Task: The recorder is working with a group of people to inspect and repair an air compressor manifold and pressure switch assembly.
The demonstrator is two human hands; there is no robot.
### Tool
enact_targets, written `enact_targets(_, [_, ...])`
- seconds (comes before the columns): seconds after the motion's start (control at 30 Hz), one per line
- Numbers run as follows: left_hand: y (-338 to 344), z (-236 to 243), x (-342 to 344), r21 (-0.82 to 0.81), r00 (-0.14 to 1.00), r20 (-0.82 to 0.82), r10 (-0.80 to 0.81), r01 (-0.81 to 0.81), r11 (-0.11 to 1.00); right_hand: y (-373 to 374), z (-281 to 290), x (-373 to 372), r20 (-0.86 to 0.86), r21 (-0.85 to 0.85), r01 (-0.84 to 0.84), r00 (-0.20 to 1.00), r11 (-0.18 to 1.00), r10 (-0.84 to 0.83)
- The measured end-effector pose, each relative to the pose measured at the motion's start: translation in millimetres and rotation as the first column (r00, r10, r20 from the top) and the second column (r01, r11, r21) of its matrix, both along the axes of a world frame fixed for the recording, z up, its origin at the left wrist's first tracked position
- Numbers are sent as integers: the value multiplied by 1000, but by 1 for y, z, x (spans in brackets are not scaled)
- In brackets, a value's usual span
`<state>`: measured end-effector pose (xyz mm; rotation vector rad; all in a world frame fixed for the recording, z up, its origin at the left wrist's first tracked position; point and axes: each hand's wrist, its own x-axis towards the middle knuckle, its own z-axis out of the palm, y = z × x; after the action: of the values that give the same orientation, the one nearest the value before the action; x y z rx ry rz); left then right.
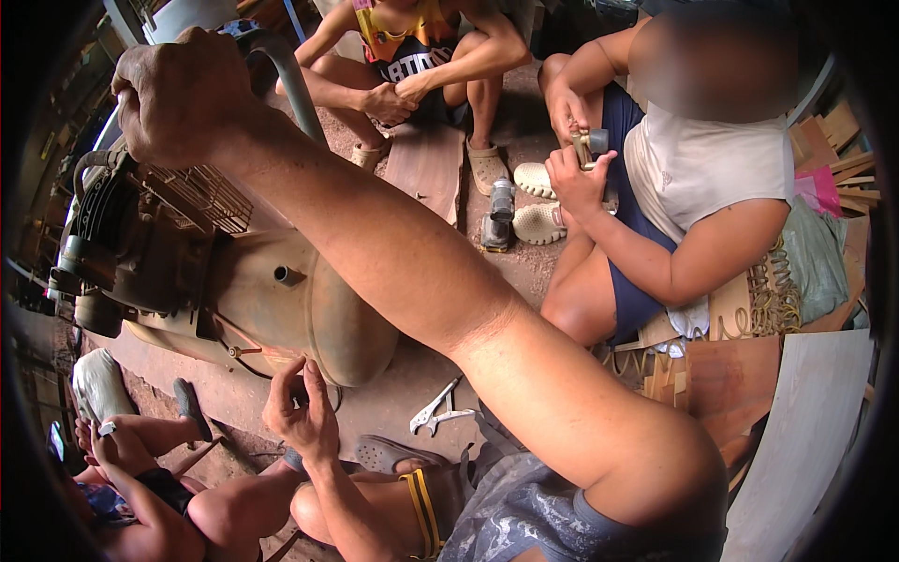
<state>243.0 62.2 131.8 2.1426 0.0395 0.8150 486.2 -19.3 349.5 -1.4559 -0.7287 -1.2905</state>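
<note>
A tan air compressor (351, 323) lies across the left, its dark motor and pump (150, 253) on top. My right arm reaches over the tank, and my right hand (187, 98) is closed in a fist round the compressor's grey tube handle (295, 89). Near the tank's lower side, my left hand (304, 407) has its fingers curled toward the thumb. A small dark patch shows between them; I cannot make out what it is. Just beside the left fingertips, a small brass valve (245, 352) sticks out of the tank. Locking pliers (435, 410) lie on the floor to the right.
At right, a seated co-worker holds a metal fitting with a grey cylinder (590, 145). Another person sits at the back by a wooden board (423, 173). A grey filter-like part (501, 199) stands between them. Someone sits lower left. Boards (730, 384) and coiled hose (770, 290) lie right.
</note>
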Motion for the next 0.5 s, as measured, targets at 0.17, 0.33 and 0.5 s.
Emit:
enact_targets(0.17, [-2,1,0,5,1000,11,-1,1,1000,1,-1,2,38,26,24,999,999,-25])
enact_targets(0.33, [-3,2,1,25,1000,-1,15,-15,1000,2,0,4,40,14,31,999,999,-31])
enact_targets(0.5, [-3,0,1,-7,1000,7,-2,2,1000,3,0,5,28,15,19,999,1000,-19])
